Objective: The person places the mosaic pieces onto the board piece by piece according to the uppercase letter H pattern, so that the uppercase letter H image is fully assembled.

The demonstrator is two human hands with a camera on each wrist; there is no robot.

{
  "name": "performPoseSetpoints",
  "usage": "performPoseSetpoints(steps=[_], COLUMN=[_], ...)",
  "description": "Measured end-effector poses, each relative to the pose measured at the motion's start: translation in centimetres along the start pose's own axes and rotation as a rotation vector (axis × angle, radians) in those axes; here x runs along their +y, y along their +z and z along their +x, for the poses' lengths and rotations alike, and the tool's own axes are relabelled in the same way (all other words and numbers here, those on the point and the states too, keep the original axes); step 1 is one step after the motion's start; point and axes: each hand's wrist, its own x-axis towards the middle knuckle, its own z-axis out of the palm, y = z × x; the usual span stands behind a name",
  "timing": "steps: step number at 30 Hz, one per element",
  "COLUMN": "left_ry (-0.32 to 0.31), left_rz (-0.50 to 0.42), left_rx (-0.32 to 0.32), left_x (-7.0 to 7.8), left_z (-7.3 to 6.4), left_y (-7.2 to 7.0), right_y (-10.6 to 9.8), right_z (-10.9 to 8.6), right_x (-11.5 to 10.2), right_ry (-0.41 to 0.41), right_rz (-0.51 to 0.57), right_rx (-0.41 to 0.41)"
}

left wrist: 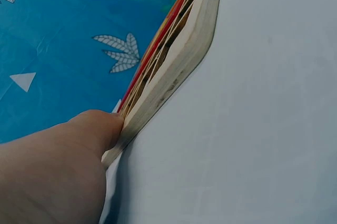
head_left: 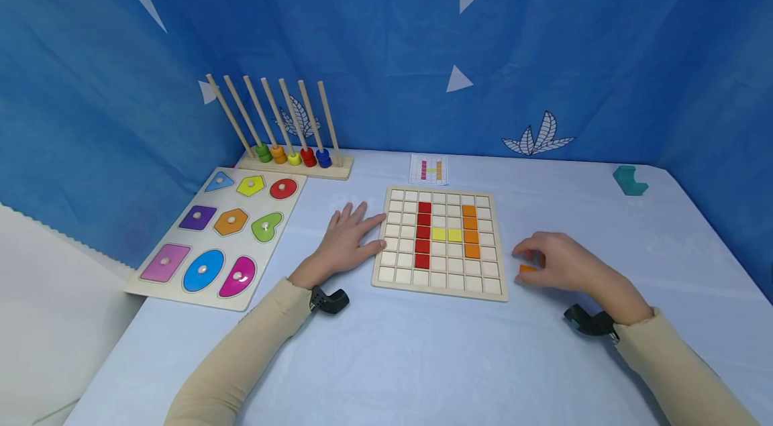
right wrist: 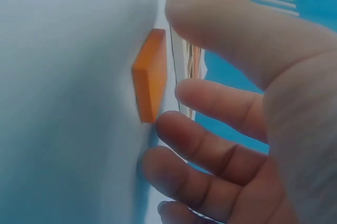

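Note:
A wooden grid board (head_left: 444, 292) lies on the table with a column of red tiles (head_left: 423, 228), two yellow tiles (head_left: 447, 235) and a column of orange tiles (head_left: 470, 233) in its cells. My left hand (head_left: 345, 241) rests at the board's left edge, thumb and index finger touching it; the left wrist view shows the thumb against the rim. To the right of the board, my right hand (head_left: 558, 263) hovers over a loose orange tile (right wrist: 149, 77) lying on the table. Its thumb and fingers are spread apart around the tile, gripping nothing.
Behind the board lies a pattern card (head_left: 428, 170). A shape puzzle board (head_left: 234, 238) and a peg stand with coloured rings (head_left: 296, 164) occupy the left. At the far right is a teal curved piece (head_left: 629, 181). A blue curtain (head_left: 386, 43) closes off the back.

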Motion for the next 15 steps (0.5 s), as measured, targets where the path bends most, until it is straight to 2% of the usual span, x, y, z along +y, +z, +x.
performPoseSetpoints(steps=[15], left_ry=[-0.006], left_rz=[0.001], left_rx=[-0.006], left_x=[0.0], left_z=[0.04], left_y=[-0.03], right_y=[0.1], right_z=[-0.52], right_x=[0.68], right_ry=[0.026], right_rz=[0.033], right_rx=[-0.053])
